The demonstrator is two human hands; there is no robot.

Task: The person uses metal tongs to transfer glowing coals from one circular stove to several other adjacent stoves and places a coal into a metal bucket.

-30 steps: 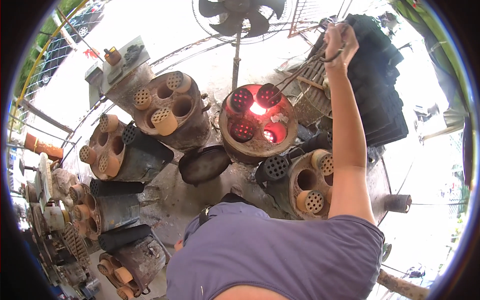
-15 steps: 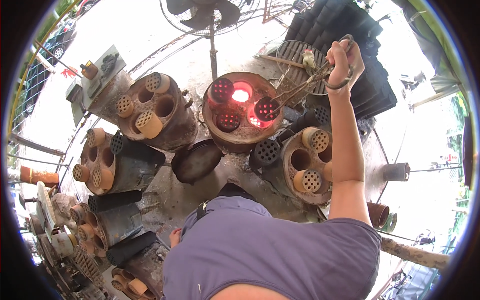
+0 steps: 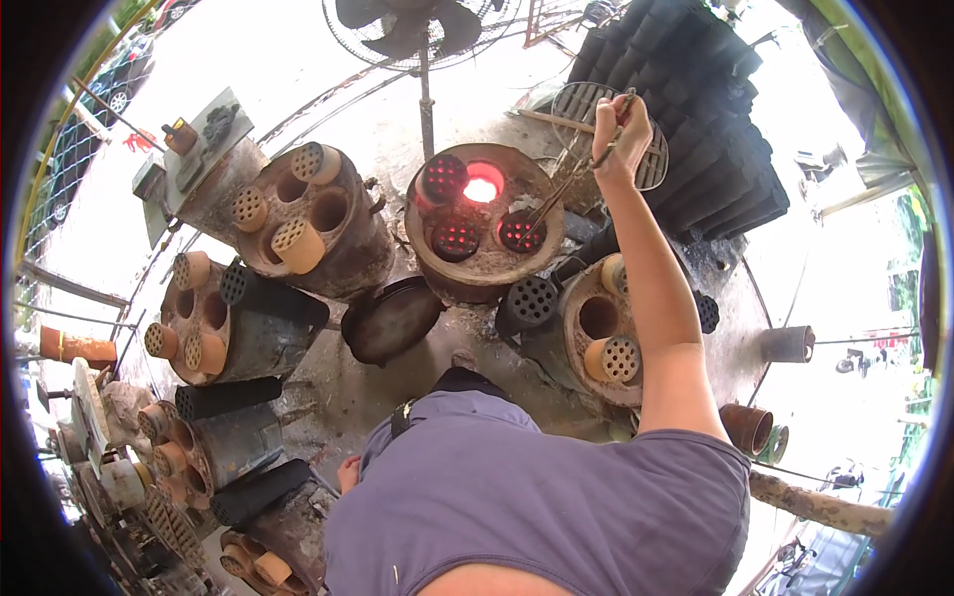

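Note:
My right hand [image 3: 623, 134] is closed round the handles of long metal tongs [image 3: 562, 189]. The tong tips reach a round honeycomb coal briquette [image 3: 522, 231], its holes glowing red, which sits down in the right-hand hole of the burning stove [image 3: 477, 280]. Two more glowing briquettes are on the same stove: one sunk in the front left hole, another [image 3: 443, 179] standing higher at the back left. Beside it the back hole [image 3: 483, 187] shows bright fire. Near my left side, part of my left hand [image 3: 348, 474] shows past my shirt; its fingers are mostly hidden.
A stove with pale spent briquettes [image 3: 297, 245] stands left, another [image 3: 596, 318] right. A black briquette [image 3: 532, 300] lies near the right one. A round pan-like lid [image 3: 393, 320] leans in front. Black briquettes [image 3: 686, 119] are stacked back right; a fan [image 3: 422, 25] stands behind.
My right hand has moved left with the tongs. The briquette at their tips has gone from tilted above the right-hand hole to down inside it, covering the glow there.

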